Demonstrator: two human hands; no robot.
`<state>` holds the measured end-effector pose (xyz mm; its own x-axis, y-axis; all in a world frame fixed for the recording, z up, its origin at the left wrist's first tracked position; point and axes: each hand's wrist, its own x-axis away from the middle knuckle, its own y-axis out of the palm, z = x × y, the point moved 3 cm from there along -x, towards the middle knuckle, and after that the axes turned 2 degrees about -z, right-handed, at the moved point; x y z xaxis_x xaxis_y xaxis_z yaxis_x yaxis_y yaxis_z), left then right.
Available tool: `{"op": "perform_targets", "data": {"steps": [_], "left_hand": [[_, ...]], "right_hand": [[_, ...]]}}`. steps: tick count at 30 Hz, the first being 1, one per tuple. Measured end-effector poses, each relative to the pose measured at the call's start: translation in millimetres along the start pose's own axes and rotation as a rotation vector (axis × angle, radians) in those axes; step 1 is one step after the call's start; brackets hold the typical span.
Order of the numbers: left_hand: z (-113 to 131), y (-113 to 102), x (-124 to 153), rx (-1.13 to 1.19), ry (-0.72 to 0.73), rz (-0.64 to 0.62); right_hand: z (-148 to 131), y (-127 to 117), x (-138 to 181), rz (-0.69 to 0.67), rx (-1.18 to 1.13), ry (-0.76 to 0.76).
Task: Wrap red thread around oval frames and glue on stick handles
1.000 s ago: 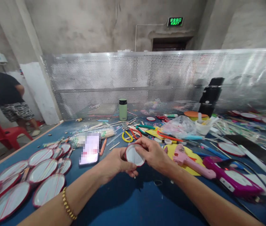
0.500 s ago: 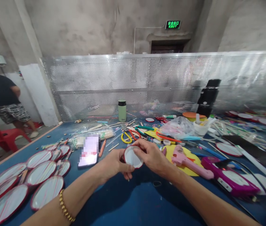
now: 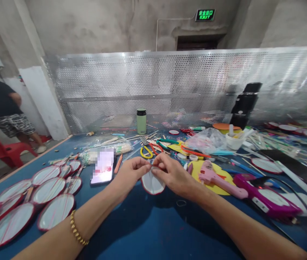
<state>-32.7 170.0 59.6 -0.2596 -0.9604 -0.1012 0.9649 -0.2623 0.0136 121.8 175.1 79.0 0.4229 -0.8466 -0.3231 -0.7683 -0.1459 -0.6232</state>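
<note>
Above the blue table, a small round white disc with a red rim [image 3: 153, 183] hangs from my fingertips. My left hand [image 3: 135, 172] pinches at its upper edge, thumb and index finger pressed together. My right hand [image 3: 171, 172] grips the same edge from the other side, its thumb lying over the disc's face. The two hands' fingertips nearly meet, and whatever fine detail lies between them is too small to make out. Similar larger red-rimmed discs [image 3: 48, 190] lie grouped to the left, with pinkish strips across them.
A phone [image 3: 103, 168] and an orange stick lie left of my hands. Yellow-handled pliers [image 3: 146, 152] lie beyond them. On the right are a pink glue gun [image 3: 218, 180], a purple device [image 3: 267, 200] and cables. A green bottle [image 3: 141, 122] stands behind; a person [image 3: 4, 104] stands far left.
My left hand has shifted from the disc's left side and lower edge to its top edge. The disc now hangs below both pinching hands. The view has tilted slightly downward.
</note>
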Motion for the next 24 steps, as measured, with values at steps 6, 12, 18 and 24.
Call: {"op": "perform_targets", "data": {"steps": [6, 12, 18, 24], "left_hand": [[7.1, -2.2, 1.5, -0.066, 0.031, 0.066], [8.5, -7.6, 0.6, -0.092, 0.058, 0.094], [9.9, -7.7, 1.6, -0.05, 0.07, 0.043], [9.9, -5.3, 2.1, 0.011, 0.025, -0.061]], "right_hand": [[0.2, 1.1, -1.6, 0.036, -0.026, -0.02], [1.4, 4.6, -2.7, 0.047, -0.109, -0.031], [5.8, 3.5, -4.7, 0.041, -0.128, -0.027], [12.6, -1.5, -5.1, 0.004, -0.123, -0.027]]}}
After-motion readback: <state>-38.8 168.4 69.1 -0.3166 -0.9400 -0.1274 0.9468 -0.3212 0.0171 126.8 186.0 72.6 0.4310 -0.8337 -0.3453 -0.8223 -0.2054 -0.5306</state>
